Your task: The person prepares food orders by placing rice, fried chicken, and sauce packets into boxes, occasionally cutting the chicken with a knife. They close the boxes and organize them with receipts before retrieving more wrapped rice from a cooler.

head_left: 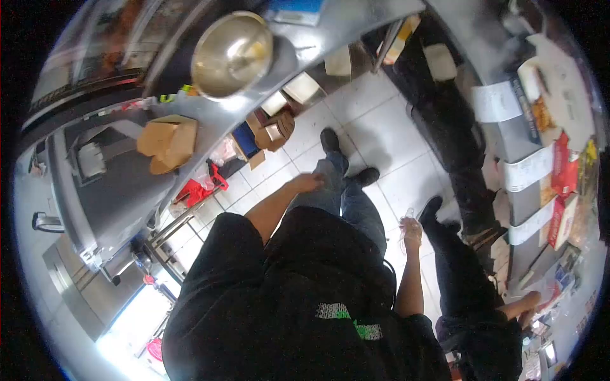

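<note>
Pale square floor tiles [391, 149], with darker joints, pave the gap between two metal benches, seen through a strongly curved wide view. Nearest on the floor are the wearer's dark shoes [330, 141], below blue jeans [330, 190] and a black shirt [305, 273]. Under the left bench [289, 66] lie opened cardboard boxes [274, 131] and a red bag [197, 192]. On its surface rest an open brown carton [167, 143] and, farther along, a shiny metal bowl [232, 56], with a blue item [297, 11] beyond it. The right bench [522, 143] carries red-and-white packets [562, 166] and white paper-like strips [528, 169].

Arms: both hang low, apart from each other, over legs and floor. The left hand [309, 183] lies over the thigh of the jeans; its fingers are bent, but whether they close on anything cannot be told. The right hand [412, 233] is beside the other leg, above the tiles, with clear plastic [409, 214] about its fingers, perhaps a loose glove or a thin bag; whether the fingers are apart or together cannot be told.

Farther right, a co-worker [480, 317] in dark clothing reaches a bare hand [528, 301] towards items at the right bench.
</note>
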Demonstrator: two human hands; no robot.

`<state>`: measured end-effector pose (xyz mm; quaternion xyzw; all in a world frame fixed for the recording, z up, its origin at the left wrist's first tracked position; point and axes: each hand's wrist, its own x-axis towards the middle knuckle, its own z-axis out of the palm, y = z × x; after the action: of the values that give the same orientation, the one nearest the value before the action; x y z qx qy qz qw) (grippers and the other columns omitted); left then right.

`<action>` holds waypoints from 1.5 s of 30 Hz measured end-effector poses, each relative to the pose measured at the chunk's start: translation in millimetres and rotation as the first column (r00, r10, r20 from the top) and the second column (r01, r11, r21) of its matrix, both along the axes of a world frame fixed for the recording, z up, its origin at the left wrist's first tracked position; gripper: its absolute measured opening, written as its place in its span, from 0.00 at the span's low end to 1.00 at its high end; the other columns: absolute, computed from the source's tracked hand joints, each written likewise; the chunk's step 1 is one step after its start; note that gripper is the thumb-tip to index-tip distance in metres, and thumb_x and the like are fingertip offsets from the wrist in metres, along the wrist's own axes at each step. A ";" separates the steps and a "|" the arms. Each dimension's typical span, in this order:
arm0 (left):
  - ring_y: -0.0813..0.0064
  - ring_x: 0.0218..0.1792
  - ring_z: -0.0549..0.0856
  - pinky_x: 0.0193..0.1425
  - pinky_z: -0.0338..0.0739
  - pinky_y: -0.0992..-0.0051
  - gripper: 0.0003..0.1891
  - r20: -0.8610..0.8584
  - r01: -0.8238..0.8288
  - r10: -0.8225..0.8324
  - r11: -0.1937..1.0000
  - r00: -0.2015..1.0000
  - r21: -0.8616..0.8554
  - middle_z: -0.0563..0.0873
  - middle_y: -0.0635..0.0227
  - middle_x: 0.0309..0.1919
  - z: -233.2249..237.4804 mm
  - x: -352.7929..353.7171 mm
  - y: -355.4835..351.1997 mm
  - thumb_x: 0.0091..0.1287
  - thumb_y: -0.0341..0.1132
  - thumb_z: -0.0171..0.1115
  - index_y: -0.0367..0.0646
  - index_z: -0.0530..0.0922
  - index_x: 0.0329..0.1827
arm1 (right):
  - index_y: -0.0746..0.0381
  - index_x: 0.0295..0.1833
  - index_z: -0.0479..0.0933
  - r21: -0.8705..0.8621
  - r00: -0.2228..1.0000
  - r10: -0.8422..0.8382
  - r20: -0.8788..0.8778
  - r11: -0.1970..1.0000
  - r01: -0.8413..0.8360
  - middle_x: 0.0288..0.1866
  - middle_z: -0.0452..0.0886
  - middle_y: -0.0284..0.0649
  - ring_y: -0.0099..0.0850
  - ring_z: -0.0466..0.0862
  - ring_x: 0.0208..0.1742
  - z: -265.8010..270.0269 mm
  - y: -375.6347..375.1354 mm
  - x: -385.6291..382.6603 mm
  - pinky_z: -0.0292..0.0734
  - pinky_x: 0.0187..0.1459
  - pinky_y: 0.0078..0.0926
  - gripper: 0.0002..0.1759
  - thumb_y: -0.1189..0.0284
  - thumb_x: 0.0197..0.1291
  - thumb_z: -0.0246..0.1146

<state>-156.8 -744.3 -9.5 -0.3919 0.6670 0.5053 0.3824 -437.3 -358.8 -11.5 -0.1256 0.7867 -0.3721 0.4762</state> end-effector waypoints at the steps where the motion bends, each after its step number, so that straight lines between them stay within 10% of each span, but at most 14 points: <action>1: 0.53 0.60 0.77 0.66 0.68 0.61 0.34 -0.013 0.028 -0.028 0.999 1.000 -0.032 0.78 0.48 0.57 -20.5 1.0 -2.0 0.65 0.59 0.51 0.41 0.72 0.64 | 0.65 0.47 0.78 0.069 0.973 -0.166 0.163 0.985 0.156 0.41 0.82 0.40 0.26 0.80 0.39 6.0 9.4 10.7 0.77 0.43 0.25 0.16 0.64 0.70 0.52; 2: 0.55 0.57 0.79 0.64 0.70 0.62 0.32 -0.082 -0.062 0.047 0.980 0.995 -0.191 0.80 0.50 0.55 -72.4 17.1 -1.3 0.64 0.58 0.53 0.43 0.73 0.63 | 0.65 0.45 0.77 -0.118 0.966 -0.200 0.163 0.968 0.220 0.38 0.81 0.39 0.27 0.80 0.39 -9.6 39.4 23.0 0.76 0.42 0.25 0.14 0.65 0.69 0.54; 5: 0.58 0.48 0.84 0.56 0.76 0.65 0.26 -0.265 -0.344 0.245 0.824 0.933 -0.451 0.85 0.55 0.46 -129.5 11.5 -24.3 0.65 0.52 0.58 0.43 0.76 0.58 | 0.64 0.45 0.77 0.317 0.920 0.354 -0.171 0.904 -0.288 0.38 0.81 0.39 0.27 0.80 0.39 6.7 86.5 41.7 0.76 0.42 0.25 0.12 0.67 0.68 0.55; 7: 0.60 0.45 0.85 0.53 0.78 0.67 0.21 -0.239 -0.414 0.338 0.729 0.910 -0.545 0.86 0.57 0.42 -146.9 -16.7 -62.5 0.66 0.47 0.59 0.43 0.77 0.56 | 0.64 0.44 0.77 0.333 0.983 -0.114 0.147 0.941 0.059 0.38 0.81 0.40 0.28 0.81 0.39 -18.1 128.0 62.6 0.77 0.42 0.25 0.11 0.68 0.68 0.55; 10: 0.56 0.46 0.84 0.52 0.78 0.67 0.22 -0.272 -0.365 0.243 0.615 0.931 -0.699 0.84 0.53 0.45 -129.2 -69.2 -129.4 0.65 0.47 0.61 0.43 0.76 0.57 | 0.64 0.43 0.77 0.340 0.950 -0.230 0.209 0.928 0.150 0.35 0.81 0.39 0.25 0.81 0.36 -26.3 141.8 84.6 0.77 0.37 0.23 0.10 0.69 0.67 0.56; 13: 0.52 0.54 0.80 0.56 0.76 0.66 0.38 -0.467 -0.830 0.722 0.271 0.511 -0.488 0.80 0.46 0.53 -167.1 -120.3 -194.6 0.60 0.52 0.65 0.35 0.65 0.67 | 0.63 0.44 0.78 0.399 0.914 -0.338 0.226 0.888 0.230 0.36 0.81 0.38 0.24 0.81 0.36 -35.2 128.2 89.1 0.78 0.38 0.22 0.09 0.70 0.67 0.56; 16: 0.52 0.58 0.78 0.65 0.68 0.65 0.49 -0.442 -0.805 0.713 0.295 0.544 -0.515 0.80 0.47 0.54 -265.1 -111.5 -271.1 0.54 0.61 0.64 0.31 0.59 0.69 | 0.64 0.45 0.78 0.437 0.923 -0.288 0.256 0.886 0.155 0.38 0.81 0.38 0.24 0.81 0.38 -44.6 96.1 90.0 0.77 0.39 0.22 0.10 0.70 0.68 0.54; 18: 0.54 0.55 0.80 0.62 0.70 0.65 0.38 -0.489 -0.832 0.692 0.314 0.530 -0.458 0.83 0.50 0.50 -314.3 -108.7 -298.4 0.59 0.53 0.62 0.33 0.66 0.64 | 0.64 0.45 0.78 0.277 0.893 -0.348 0.284 0.922 0.271 0.39 0.81 0.37 0.25 0.81 0.39 -56.6 63.6 84.4 0.77 0.40 0.23 0.11 0.69 0.68 0.54; 25: 0.64 0.46 0.84 0.50 0.76 0.68 0.18 -0.532 -0.981 0.835 0.191 0.144 0.034 0.86 0.61 0.45 -300.9 -65.1 -258.1 0.61 0.32 0.64 0.44 0.77 0.55 | 0.63 0.45 0.78 0.276 0.896 -0.351 0.272 0.920 0.277 0.40 0.81 0.36 0.25 0.80 0.38 -42.0 -1.3 68.2 0.75 0.39 0.23 0.13 0.64 0.68 0.56; 27: 0.67 0.44 0.84 0.46 0.77 0.69 0.16 -0.495 -0.846 0.696 0.337 0.520 -0.414 0.86 0.64 0.42 -365.4 -23.6 -275.3 0.63 0.34 0.64 0.43 0.77 0.53 | 0.64 0.46 0.78 0.249 0.917 -0.326 0.231 0.931 0.268 0.38 0.81 0.38 0.26 0.81 0.35 -42.9 4.1 67.6 0.75 0.38 0.24 0.15 0.64 0.69 0.52; 33: 0.68 0.44 0.83 0.42 0.81 0.70 0.16 -0.377 -0.972 0.926 0.054 -0.037 0.228 0.83 0.66 0.38 -298.2 -51.1 -268.8 0.70 0.41 0.57 0.39 0.73 0.53 | 0.63 0.45 0.79 0.296 0.896 -0.381 0.229 0.904 0.309 0.36 0.81 0.38 0.25 0.80 0.34 -53.5 23.9 75.1 0.75 0.38 0.24 0.16 0.62 0.69 0.53; 36: 0.67 0.36 0.83 0.41 0.82 0.68 0.15 -0.386 -0.972 0.910 -0.067 -0.152 0.224 0.82 0.63 0.37 -285.8 -58.0 -265.0 0.72 0.40 0.55 0.37 0.72 0.50 | 0.63 0.45 0.79 0.305 0.911 -0.350 0.220 0.911 0.277 0.35 0.81 0.37 0.25 0.80 0.33 -54.9 24.6 74.4 0.75 0.38 0.24 0.16 0.61 0.68 0.55; 42: 0.68 0.34 0.83 0.38 0.81 0.66 0.14 -0.474 -0.994 0.878 0.103 0.071 0.042 0.82 0.62 0.36 -301.0 -39.4 -268.9 0.71 0.39 0.55 0.34 0.74 0.49 | 0.62 0.43 0.79 0.329 0.918 -0.337 0.208 0.908 0.258 0.35 0.81 0.35 0.23 0.79 0.33 -64.4 29.5 67.6 0.74 0.37 0.22 0.16 0.60 0.69 0.56; 45: 0.72 0.27 0.81 0.30 0.76 0.71 0.12 -0.389 -0.902 0.821 0.325 0.419 -0.285 0.83 0.63 0.32 -287.1 -40.3 -275.8 0.71 0.38 0.55 0.36 0.78 0.41 | 0.62 0.51 0.77 0.350 0.931 -0.284 0.230 0.917 0.193 0.43 0.82 0.40 0.30 0.81 0.41 -73.8 42.0 66.3 0.76 0.44 0.33 0.17 0.62 0.69 0.51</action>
<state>-197.0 -1020.1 -296.6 -0.7174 0.4824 0.4907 -0.1089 -371.1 -316.9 -85.4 0.1045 0.7721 -0.3082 0.5459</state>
